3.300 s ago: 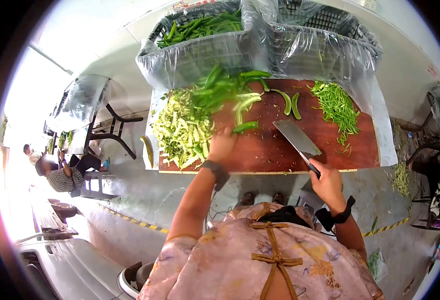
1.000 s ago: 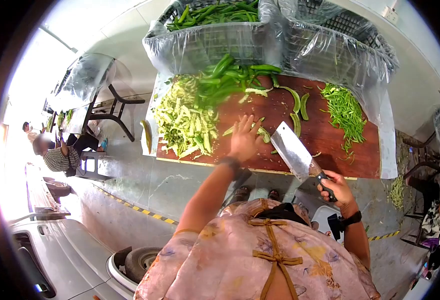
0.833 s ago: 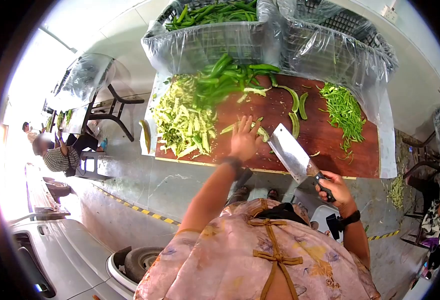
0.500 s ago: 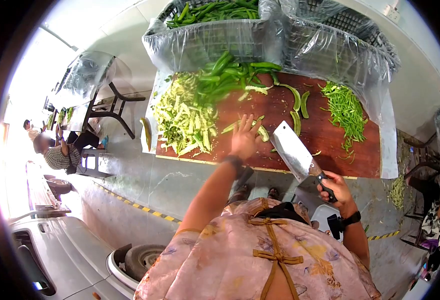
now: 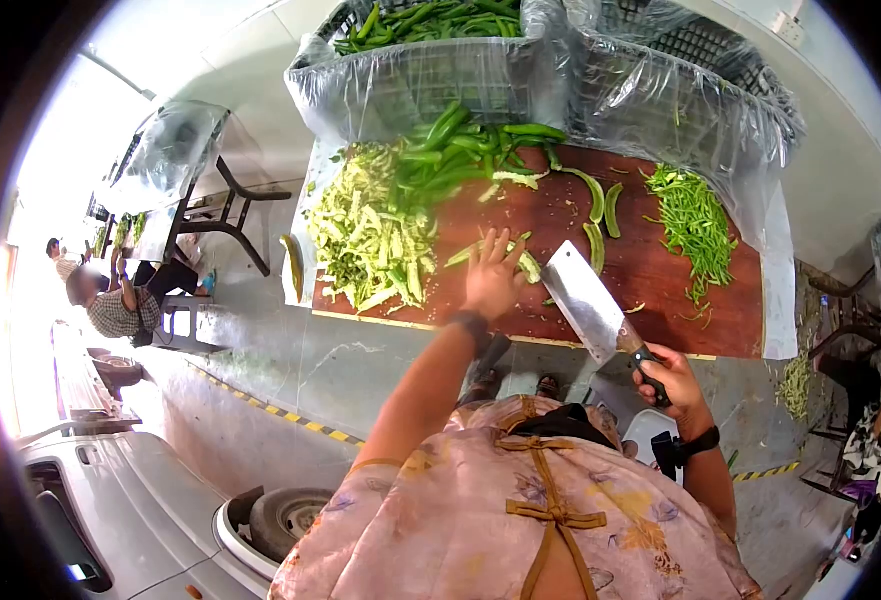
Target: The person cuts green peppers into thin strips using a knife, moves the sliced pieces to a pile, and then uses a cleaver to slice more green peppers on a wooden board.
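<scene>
At the centre of the frame the left hand (image 5: 491,285) lies flat, fingers spread, on a few pepper pieces (image 5: 528,265) on the board (image 5: 651,290). At lower right the right hand (image 5: 669,375) grips the cleaver (image 5: 586,300), its blade tilted over the board's near edge. Three piles lie on the board: pale strips (image 5: 371,235) left, whole peppers (image 5: 461,155) above, green shreds (image 5: 696,225) right. Three loose peppers (image 5: 594,245) lie between the piles. Two plastic-lined crates (image 5: 681,95) stand along the top.
</scene>
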The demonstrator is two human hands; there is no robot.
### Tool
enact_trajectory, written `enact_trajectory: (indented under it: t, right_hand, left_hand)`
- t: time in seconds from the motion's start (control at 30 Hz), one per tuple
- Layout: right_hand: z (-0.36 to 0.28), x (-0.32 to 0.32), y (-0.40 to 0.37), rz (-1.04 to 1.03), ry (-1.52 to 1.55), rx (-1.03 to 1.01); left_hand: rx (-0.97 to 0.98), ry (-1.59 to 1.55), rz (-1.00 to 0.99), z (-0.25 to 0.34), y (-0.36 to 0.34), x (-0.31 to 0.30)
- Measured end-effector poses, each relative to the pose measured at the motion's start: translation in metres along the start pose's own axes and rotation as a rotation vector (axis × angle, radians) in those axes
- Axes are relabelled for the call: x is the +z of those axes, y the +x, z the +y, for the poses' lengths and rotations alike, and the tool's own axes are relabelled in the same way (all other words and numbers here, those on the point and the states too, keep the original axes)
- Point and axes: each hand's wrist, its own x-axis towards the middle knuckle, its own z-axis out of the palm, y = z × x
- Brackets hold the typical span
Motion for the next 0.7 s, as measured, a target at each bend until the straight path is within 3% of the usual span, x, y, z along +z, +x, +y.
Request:
enact_trajectory:
  t: [0.43, 0.7]
  right_hand:
    - [0.003, 0.012, 0.017, 0.059, -0.055, 0.003]
    - [0.002, 0.003, 0.023, -0.025, 0.168, 0.108]
  left_hand:
    - [-0.019, 0.029, -0.002, 0.001, 0.001, 0.004]
    - [-0.022, 0.001, 0.025, 0.001, 0.0, 0.004]
